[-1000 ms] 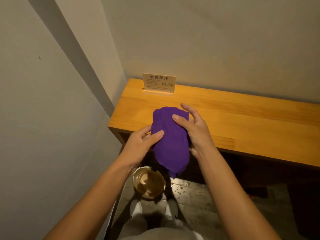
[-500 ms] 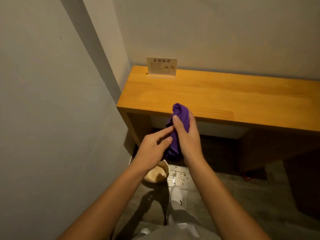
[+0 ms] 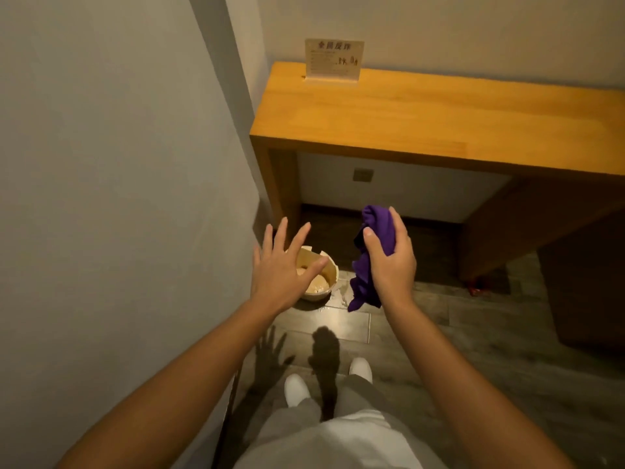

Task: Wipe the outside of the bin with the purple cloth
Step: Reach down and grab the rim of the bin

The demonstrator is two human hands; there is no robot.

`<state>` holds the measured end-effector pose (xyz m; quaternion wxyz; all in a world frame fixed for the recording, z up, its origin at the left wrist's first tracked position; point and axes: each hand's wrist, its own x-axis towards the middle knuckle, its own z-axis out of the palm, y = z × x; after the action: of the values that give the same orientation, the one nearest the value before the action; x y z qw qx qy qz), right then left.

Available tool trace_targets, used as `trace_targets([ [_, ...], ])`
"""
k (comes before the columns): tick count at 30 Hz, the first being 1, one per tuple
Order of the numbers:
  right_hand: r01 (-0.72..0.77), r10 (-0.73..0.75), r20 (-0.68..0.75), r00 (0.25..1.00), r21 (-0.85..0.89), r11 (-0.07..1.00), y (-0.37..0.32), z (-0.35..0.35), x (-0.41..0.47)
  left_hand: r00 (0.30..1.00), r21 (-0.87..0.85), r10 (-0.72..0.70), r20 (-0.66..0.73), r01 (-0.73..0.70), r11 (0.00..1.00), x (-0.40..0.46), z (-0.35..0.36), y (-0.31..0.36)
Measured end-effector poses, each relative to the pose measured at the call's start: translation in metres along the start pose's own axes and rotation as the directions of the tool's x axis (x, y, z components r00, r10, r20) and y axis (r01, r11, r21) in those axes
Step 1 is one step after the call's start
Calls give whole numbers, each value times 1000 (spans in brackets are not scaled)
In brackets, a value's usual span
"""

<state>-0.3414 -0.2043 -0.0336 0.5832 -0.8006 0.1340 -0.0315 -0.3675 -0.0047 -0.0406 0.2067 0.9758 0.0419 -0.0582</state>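
A small tan bin [image 3: 324, 279] stands on the dark floor by the left wall, just in front of the wooden desk's left leg. My left hand [image 3: 284, 267] hovers above it with fingers spread, holding nothing, and hides part of its rim. Right of the bin, my right hand [image 3: 389, 262] is closed around the bunched purple cloth [image 3: 370, 262], which hangs down below the fist. The cloth is apart from the bin.
A wooden desk [image 3: 422, 120] runs along the back wall with a small sign card [image 3: 333, 62] at its left end. A grey wall [image 3: 118, 198] closes the left side. My white shoes [image 3: 297, 387] stand on the tiled floor. A dark panel is at the right.
Both hands have dropped from desk height toward the floor. My left hand let go of the cloth and spread open over the bin; the right hand keeps the cloth.
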Motion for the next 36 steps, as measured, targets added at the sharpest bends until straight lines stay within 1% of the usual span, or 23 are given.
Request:
trace_targets([
  [2,17,-15,28,999,-83,996,19,-7,-4,1000,105,-19,7,18,994,1,16,-6],
  [5,34,-24,64,998,-164,986,50,-19,-4,1000,186,-24,-5,25,982,4,43,-15],
  [9,76,-53,87,995,-287,955,97,-39,8,1000,182,-6,-22,10,983,12,93,-16],
  [12,137,-115,83,990,-335,932,144,-47,29,997,211,43,-63,-29,977,22,144,-21],
  [13,135,-113,85,990,-344,929,163,-47,37,997,218,56,-51,-44,975,26,164,-25],
  [15,128,-102,91,991,-355,926,205,-43,49,999,215,37,-23,-31,976,32,210,-35],
  [18,170,-133,123,984,-385,907,276,-23,66,1000,222,8,13,-11,975,48,283,-56],
  [20,187,-139,147,979,-391,901,325,-1,77,999,232,39,35,-46,972,63,331,-74],
  [22,185,-130,161,978,-399,898,359,17,83,997,283,68,40,-76,956,70,363,-92],
  [25,191,-137,162,977,-388,902,425,57,98,998,300,17,54,-33,953,97,428,-133],
  [27,196,-150,152,977,-358,913,460,84,111,995,343,-4,101,-31,939,118,459,-158],
  [29,200,-161,144,976,-322,926,492,106,125,986,410,19,168,-87,908,135,480,-180],
  [31,198,-169,124,978,-279,940,520,127,136,970,502,89,228,-196,843,148,499,-199],
  [33,176,-159,91,983,-234,956,549,145,142,941,535,172,292,-310,786,157,518,-214],
  [36,181,-172,63,983,-180,967,580,165,148,902,547,268,339,-421,724,164,532,-226],
])
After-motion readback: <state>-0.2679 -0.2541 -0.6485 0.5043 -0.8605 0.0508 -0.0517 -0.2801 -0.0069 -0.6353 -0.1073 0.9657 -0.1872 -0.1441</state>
